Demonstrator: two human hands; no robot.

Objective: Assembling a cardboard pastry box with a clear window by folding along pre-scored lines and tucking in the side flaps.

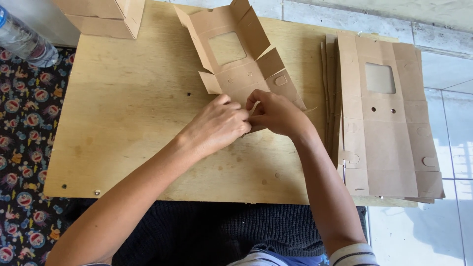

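Your left hand (217,125) is curled nearly closed, fingers bent in and pinching the near edge of the brown cardboard box blank (241,64), knuckles up toward the camera. Your right hand (276,114) meets it from the other side, fingers folded in the same way, thumb and fingertips gripping a flap at that same near edge. The two hands touch each other, fingertip to fingertip, right over the fold. What exactly lies between the fingers is hidden by the hands themselves.

The box blank stretches away from your hands, tilted a little to the left. Its side flaps stand partly raised, and a square cut-out window sits in the panel well beyond your knuckles. Small round holes and a tab slot show on the panel just past your fingers.

Both forearms come in from below, the left one slanting up from the lower left, the right one rising more steeply from the lower right, so that they form a narrow wedge meeting at the box. Your wrists hover just above the wooden board (128,128).

Just right of your right hand lies a stack of flat box blanks (389,148), unfolded. Far off beyond your left hand sits a folded cardboard box (103,17), and further left a clear plastic bottle (24,42) on a patterned cloth (22,148).
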